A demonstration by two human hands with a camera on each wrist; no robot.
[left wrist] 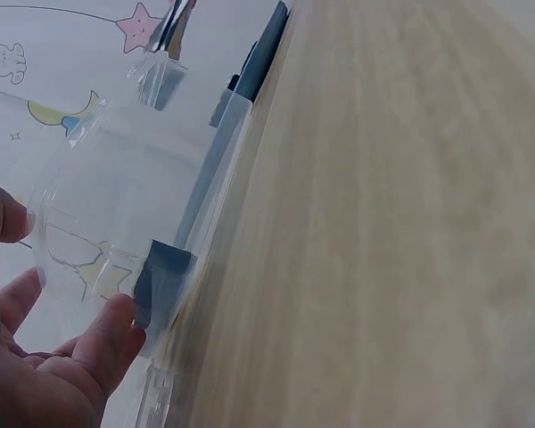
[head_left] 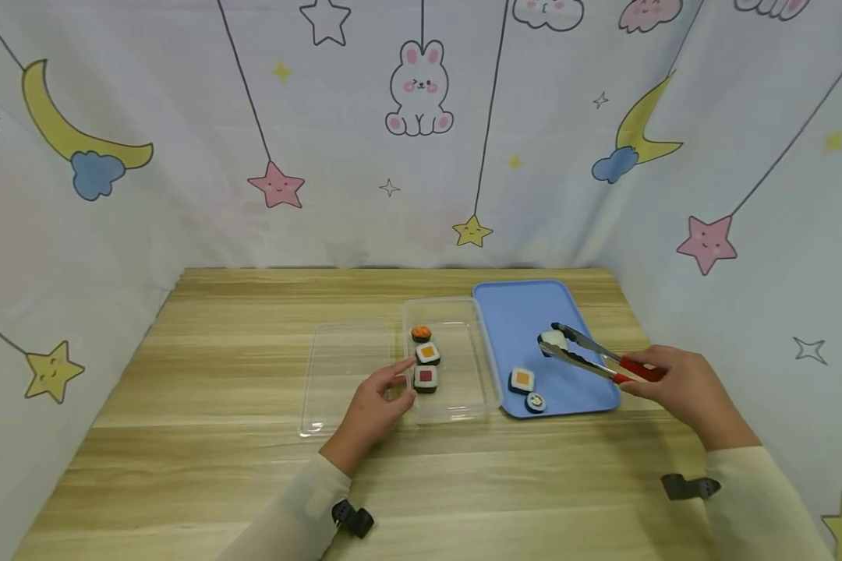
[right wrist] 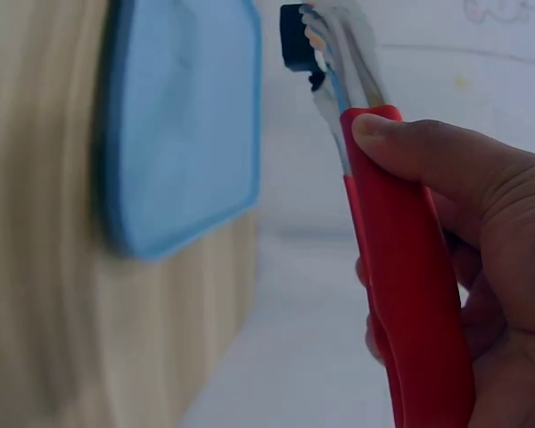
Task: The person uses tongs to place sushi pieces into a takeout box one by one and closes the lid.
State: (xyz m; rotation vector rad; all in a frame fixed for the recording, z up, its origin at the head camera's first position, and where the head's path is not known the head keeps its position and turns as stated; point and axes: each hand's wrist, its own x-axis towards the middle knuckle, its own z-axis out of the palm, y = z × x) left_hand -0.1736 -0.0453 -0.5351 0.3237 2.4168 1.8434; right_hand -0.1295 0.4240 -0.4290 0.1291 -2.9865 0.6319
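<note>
Grasps in the right hand (head_left: 681, 383) one pair of silver metal tongs with red handles (head_left: 592, 345), pinching at the tips one white-topped, black-sided sushi piece (head_left: 551, 339), clear above one blue rectangular tray (head_left: 519, 312). Rests the fingers of the left hand (head_left: 375, 405), extended and unclenched, against the left wall of one clear plastic rectangular container (head_left: 463, 362). Counts three in the container: one oval orange-topped piece (head_left: 421, 333), one yellow-centred square white piece (head_left: 427, 353), one red-centred square white piece (head_left: 425, 379). Counts two on the tray: one orange-centred square white piece (head_left: 522, 380), one small round piece (head_left: 535, 402). Adds one flat clear plastic lid (head_left: 344, 366) on the wood-grain table (head_left: 463, 483). Shows all six pieces from the head alone; from the left wrist, one dark side through the clear wall; from the right wrist, the held piece's black side, little seen from the head
</note>
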